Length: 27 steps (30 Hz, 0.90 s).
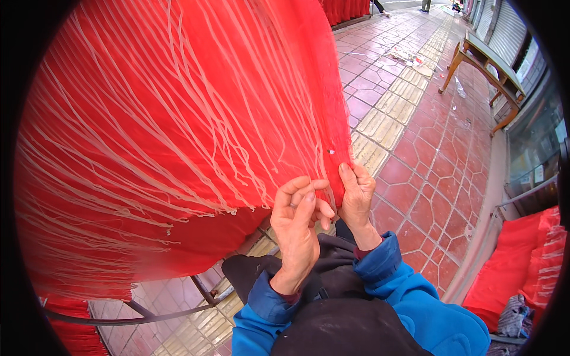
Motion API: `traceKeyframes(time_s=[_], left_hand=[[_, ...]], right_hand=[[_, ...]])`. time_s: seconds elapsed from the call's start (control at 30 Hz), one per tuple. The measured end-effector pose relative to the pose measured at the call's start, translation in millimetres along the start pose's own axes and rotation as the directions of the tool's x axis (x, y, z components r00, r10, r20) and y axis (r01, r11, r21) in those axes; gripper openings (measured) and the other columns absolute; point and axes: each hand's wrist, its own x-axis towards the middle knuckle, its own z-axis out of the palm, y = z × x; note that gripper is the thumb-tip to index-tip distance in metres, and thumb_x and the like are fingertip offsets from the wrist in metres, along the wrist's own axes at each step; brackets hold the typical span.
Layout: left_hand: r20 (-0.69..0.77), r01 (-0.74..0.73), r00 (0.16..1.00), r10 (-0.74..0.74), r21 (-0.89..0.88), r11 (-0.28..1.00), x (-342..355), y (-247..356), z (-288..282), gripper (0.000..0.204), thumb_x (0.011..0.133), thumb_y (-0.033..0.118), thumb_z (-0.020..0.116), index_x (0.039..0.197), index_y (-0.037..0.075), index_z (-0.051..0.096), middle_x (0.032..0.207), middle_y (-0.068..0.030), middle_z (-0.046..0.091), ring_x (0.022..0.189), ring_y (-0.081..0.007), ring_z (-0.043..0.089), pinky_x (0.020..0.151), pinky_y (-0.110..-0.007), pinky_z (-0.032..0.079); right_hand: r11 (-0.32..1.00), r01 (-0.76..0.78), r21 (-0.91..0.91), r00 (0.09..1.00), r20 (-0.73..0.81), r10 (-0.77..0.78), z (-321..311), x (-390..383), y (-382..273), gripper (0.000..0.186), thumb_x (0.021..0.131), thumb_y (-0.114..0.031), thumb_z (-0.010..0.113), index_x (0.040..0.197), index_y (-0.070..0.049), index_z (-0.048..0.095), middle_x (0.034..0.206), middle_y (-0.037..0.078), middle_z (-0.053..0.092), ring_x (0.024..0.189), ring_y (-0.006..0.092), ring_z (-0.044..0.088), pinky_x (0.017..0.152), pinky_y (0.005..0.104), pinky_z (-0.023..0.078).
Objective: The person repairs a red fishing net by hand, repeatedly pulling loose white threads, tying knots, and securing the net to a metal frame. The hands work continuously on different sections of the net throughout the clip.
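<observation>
A large red cloth (237,41) with long white strands (178,89) trailing over it spreads before me, its border hanging near my lap. My right hand (357,194) pinches the cloth's right edge between thumb and fingers, thumb on top. Beside it, my left hand (297,219) has its palm turned up and its fingers bent around the ends of a few strands at the lower right corner. Part of what lies between the left fingers is hidden. A small dark spot (331,152) shows on the cloth above the right thumb.
Below the cloth curves a dark metal bar (142,321). A wooden bench (490,65) stands on the tiled pavement (427,196) at the far right. Litter (412,59) lies farther off. More red cloth (513,261) with white strands rests at the lower right, near a glass front (537,151).
</observation>
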Motion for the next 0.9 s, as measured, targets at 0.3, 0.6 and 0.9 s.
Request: traceKeyframes(time_s=[0.3, 0.6, 0.9], left_hand=[[0.011, 0.117, 0.993, -0.117, -0.013, 0.993, -18, -8, -10, 0.028, 0.094, 0.005, 0.052, 0.12, -0.003, 0.05, 0.112, -0.0173, 0.06, 0.072, -0.0178, 0.063, 0.052, -0.023, 0.049], [-0.033, -0.214, 0.958, 0.284, 0.578, 0.787, -8, -13, -41, 0.014, 0.089, 0.001, 0.06, 0.103, -0.001, 0.058, 0.085, -0.005, 0.059, 0.064, -0.0064, 0.054, 0.052, -0.019, 0.042], [0.161, -0.368, 0.869, 0.468, 0.842, 0.395, -3, -22, -43, 0.016, 0.077, -0.003, 0.07, 0.09, 0.0, 0.061, 0.073, -0.0011, 0.051, 0.059, -0.0061, 0.046, 0.052, -0.02, 0.037]], right_hand=[[0.996, 0.049, -0.074, 0.998, -0.023, -0.051, -2, 2, 8, 0.012, 0.093, -0.008, 0.057, 0.087, 0.001, 0.063, 0.074, -0.007, 0.053, 0.069, 0.0015, 0.041, 0.06, 0.0188, 0.035], [0.999, 0.034, -0.028, 0.999, 0.022, -0.033, -2, 0, 5, 0.015, 0.094, -0.013, 0.057, 0.093, 0.001, 0.064, 0.082, -0.004, 0.059, 0.074, 0.0026, 0.046, 0.066, 0.0192, 0.039], [0.992, -0.042, 0.115, 0.998, 0.053, 0.037, -1, -2, 0, 0.015, 0.094, -0.012, 0.056, 0.102, 0.0, 0.063, 0.092, 0.0, 0.064, 0.081, 0.0037, 0.054, 0.073, 0.0206, 0.044]])
